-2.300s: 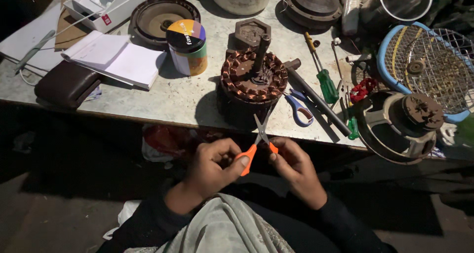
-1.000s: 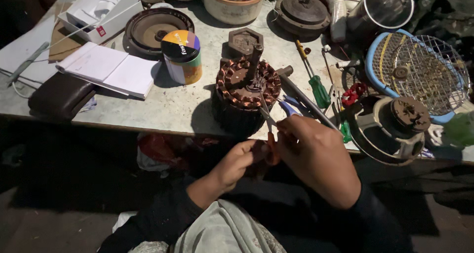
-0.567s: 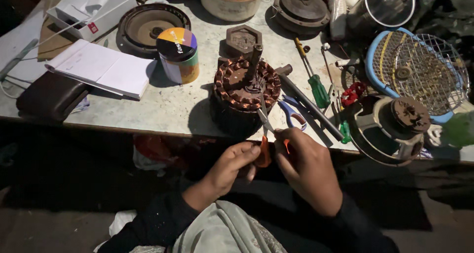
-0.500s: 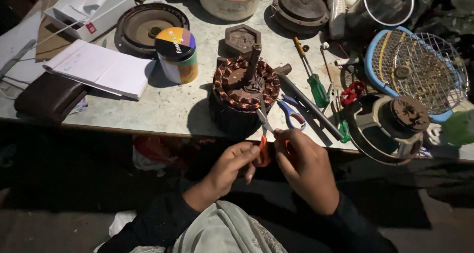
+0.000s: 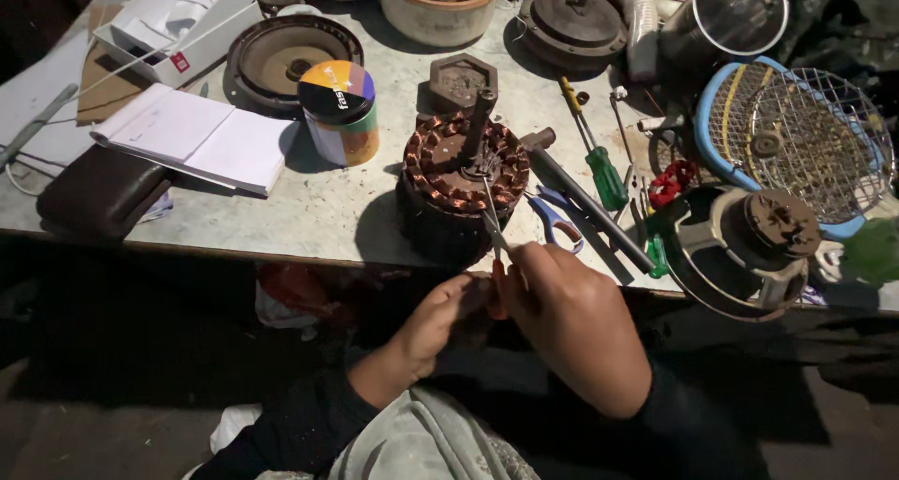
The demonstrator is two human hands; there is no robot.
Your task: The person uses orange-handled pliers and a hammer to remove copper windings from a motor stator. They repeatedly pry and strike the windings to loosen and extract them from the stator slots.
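While gripping orange-handled scissors at the bench edge, right hand curled around the handles, blades angled up toward 12 o'clock onto the copper-wound stator, apparently to reach its windings. Left hand at 9 o'clock of the right, fingers pinched near the handles, probably steadying; exact grip hidden. Green screwdriver at 2 o'clock, colourful tin at 10 o'clock, notebook farther out.

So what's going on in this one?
A person sits at a cluttered workbench. Both hands meet at its front edge: the right hand grips orange-handled scissors, blades reaching onto the copper-wound motor stator, with the left hand beside the handles. Screwdrivers, pliers and a fan guard lie nearby.
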